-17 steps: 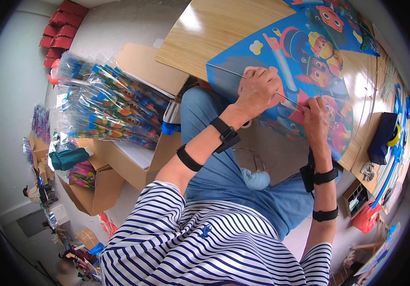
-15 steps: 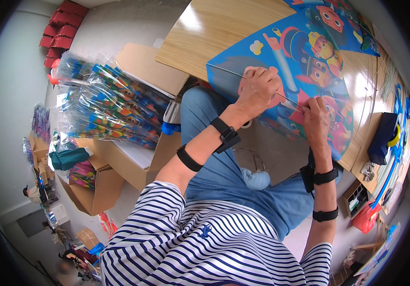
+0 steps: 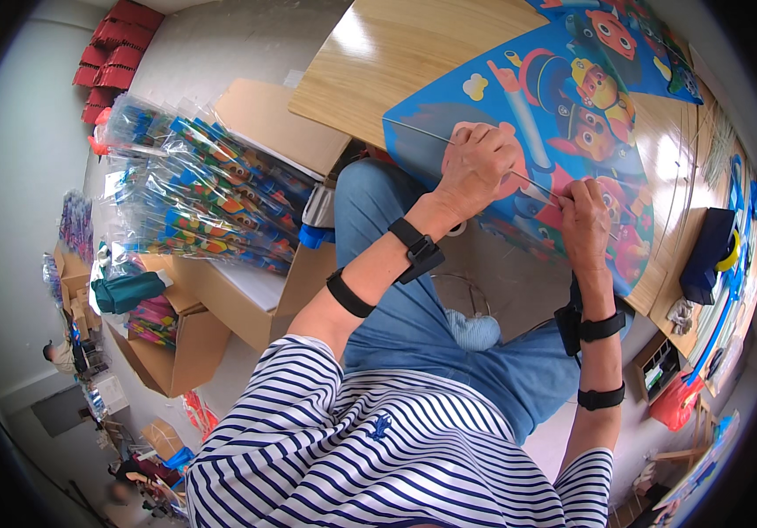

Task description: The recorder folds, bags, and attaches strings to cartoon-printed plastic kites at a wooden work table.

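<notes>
My left hand (image 3: 481, 167) and right hand (image 3: 586, 222) pinched the thin rod (image 3: 533, 182) between fingers (image 3: 481, 135), likely keeping it straight across the sheet (image 3: 506, 91).

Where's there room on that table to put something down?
On the bare table, between its left edge and the blue sheet. It's crowded where the left hand and right hand hold a thin stick, and far right around the dark blue block.

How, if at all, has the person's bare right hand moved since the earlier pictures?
No, not visibly: judged against the pale wooden table, the bare right hand keeps its place at the blue cartoon-printed sheet.
</notes>
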Motion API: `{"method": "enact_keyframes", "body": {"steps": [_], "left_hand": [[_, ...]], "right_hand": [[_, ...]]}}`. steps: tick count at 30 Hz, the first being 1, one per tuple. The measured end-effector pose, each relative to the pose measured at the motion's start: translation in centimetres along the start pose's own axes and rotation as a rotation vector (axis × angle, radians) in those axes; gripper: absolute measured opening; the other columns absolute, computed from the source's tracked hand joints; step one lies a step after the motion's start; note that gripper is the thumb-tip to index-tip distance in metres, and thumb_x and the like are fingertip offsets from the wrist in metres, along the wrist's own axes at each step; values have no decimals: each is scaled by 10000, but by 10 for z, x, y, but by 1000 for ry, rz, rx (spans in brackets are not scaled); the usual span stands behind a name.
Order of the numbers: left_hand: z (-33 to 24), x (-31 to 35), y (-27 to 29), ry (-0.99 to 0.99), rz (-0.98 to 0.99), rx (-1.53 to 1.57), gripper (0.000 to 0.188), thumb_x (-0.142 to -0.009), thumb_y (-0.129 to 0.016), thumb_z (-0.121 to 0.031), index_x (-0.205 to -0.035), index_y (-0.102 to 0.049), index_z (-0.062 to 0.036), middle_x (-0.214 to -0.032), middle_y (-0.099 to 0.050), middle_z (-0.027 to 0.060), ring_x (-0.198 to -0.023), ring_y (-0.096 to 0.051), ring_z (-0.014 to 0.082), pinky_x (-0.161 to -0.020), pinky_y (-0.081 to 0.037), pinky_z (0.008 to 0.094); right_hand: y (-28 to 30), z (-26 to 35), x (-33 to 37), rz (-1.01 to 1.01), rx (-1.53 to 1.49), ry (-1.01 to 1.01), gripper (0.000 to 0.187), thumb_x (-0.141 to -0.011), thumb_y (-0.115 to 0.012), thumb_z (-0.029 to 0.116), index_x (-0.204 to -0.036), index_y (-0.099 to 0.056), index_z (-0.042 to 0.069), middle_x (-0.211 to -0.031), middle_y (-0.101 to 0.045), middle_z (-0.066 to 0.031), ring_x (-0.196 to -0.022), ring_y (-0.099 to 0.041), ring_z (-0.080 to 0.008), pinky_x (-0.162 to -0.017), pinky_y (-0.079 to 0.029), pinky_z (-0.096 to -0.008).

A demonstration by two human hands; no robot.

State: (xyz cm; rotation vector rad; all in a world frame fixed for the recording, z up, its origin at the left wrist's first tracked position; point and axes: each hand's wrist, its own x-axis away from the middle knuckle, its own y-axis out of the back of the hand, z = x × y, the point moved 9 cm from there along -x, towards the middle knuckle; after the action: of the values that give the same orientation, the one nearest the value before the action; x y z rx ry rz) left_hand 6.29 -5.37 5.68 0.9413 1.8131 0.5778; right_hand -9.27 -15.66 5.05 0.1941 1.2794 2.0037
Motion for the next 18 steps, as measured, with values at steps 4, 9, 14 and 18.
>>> {"method": "enact_keyframes", "body": {"steps": [4, 9, 14, 18], "left_hand": [[-2, -2, 6, -18, -20, 76, 119, -779, -716, -102, -883, -692, -156, -1039, -663, -16, -1036, -599, 253, -942, -419, 430], [7, 4, 14, 40, 67, 67, 123, -803, -741, -127, -916, -694, -144, -1084, -671, 43, -1047, -607, 290, -898, -451, 443], [9, 16, 38, 60, 79, -8, 88, -841, -702, -78, -922, -667, -80, -1005, -633, 87, -999, -587, 320, -890, -443, 453], [-5, 26, 40, 88, 136, 28, 71, -847, -697, -66, -897, -647, -73, -959, -604, 92, -962, -571, 317, -884, -432, 451]], "right_hand": [[6, 0, 3, -15, 63, 16, 79, -856, -688, 42, -900, -622, 45, -938, -591, -151, -832, -626, -391, -716, -508, -479], [39, -36, 44, -100, 70, -137, 82, -858, -690, 59, -905, -623, 57, -932, -606, -155, -838, -644, -403, -716, -510, -484], [96, -103, 101, -246, 88, -438, 58, -858, -680, 9, -888, -644, 43, -900, -647, -148, -823, -654, -371, -717, -507, -451], [118, -133, 134, -305, 68, -531, 58, -848, -682, -3, -881, -645, 28, -889, -654, -133, -816, -651, -345, -724, -507, -434]]}}
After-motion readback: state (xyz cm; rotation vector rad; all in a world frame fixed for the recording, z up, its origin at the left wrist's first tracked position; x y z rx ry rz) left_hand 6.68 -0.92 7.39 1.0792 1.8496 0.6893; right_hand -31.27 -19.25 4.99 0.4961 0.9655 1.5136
